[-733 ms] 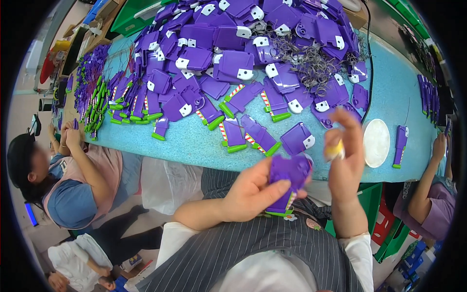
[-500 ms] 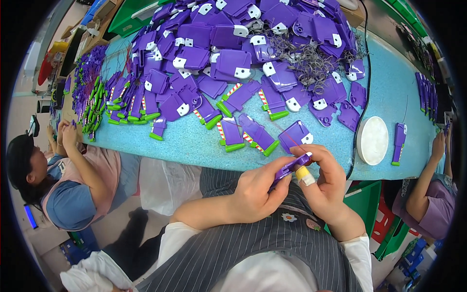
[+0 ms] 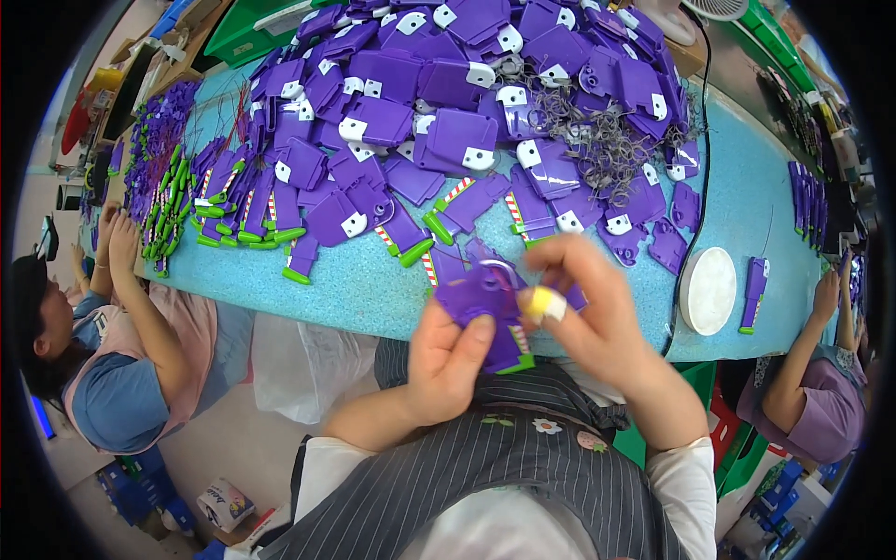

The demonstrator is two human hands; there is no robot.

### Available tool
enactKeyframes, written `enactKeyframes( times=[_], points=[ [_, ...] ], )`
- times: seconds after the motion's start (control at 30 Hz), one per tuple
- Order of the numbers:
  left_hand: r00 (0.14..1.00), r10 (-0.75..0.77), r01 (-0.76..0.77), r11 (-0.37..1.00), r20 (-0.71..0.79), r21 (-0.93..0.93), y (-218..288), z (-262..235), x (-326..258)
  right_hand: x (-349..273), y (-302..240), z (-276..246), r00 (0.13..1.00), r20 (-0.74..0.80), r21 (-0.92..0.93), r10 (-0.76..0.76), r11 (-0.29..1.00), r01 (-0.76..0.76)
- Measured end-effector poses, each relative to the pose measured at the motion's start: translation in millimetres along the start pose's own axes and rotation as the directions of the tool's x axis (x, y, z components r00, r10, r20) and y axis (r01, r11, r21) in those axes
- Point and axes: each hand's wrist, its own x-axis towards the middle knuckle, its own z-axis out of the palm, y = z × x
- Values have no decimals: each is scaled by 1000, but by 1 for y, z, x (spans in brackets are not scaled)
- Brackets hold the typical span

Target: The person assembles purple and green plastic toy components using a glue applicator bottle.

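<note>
Currently gripping purple plastic part (image 3: 471, 301) with left hand (image 3: 444, 362), pressing thumb (image 3: 476, 338) to its face, holding it over near edge of desk (image 3: 355, 297). Showing round detail near top, red-and-white striped strip (image 3: 519, 340) at lower right, bright green end (image 3: 516, 364) at bottom. Curling right hand (image 3: 595, 303) beside it, motion-blurred; can't tell if pinching anything.
</note>
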Motion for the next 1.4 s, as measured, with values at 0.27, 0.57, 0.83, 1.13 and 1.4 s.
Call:
enactKeyframes(
  times=[0.27,0.57,0.83,1.13,1.4],
  points=[
    [987,-155,156,988,27,-2,12,0,-7,88,21,-40,948,23,-978,-317,189,87],
    [992,-121,120,993,32,12,7,9,-5,52,40,-144,882,-466,267,67,961,68],
    [981,-193,193,981,-19,-18,-9,27,5,66,55,-158,954,-282,747,105,648,150],
    [986,-168,168,985,2,-29,-10,17,13,108,45,-142,918,-312,749,246,658,79],
    [991,-137,135,985,-10,-108,29,30,62,114,49,-140,954,-273,798,126,584,152]
  ],
)
